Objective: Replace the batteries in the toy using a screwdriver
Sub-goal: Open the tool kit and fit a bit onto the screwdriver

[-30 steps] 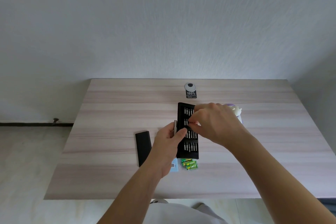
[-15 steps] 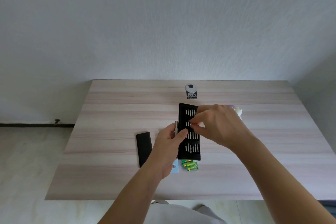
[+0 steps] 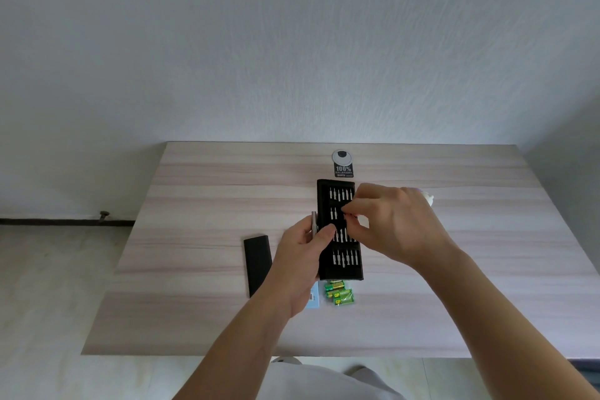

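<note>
A black bit case (image 3: 339,256) lies open on the wooden table (image 3: 201,237), with rows of silver bits in it. My left hand (image 3: 300,266) grips the grey screwdriver handle (image 3: 314,221) upright at the case's left edge. My right hand (image 3: 394,227) hovers over the case, its fingertips pinched at the second row of bits; whether a bit is between them I cannot tell. Green batteries (image 3: 339,293) lie just below the case. The toy (image 3: 428,197) shows only as a white and purple bit behind my right hand.
The case's black lid (image 3: 258,261) lies to the left of my left hand. A light blue card (image 3: 314,297) peeks out under my left wrist. A round grommet (image 3: 341,157) with a black label (image 3: 343,170) sits near the table's far edge, by the wall.
My right hand's fingertips have shifted up from the third row of bits to the second row. My left hand with the handle has stayed put.
</note>
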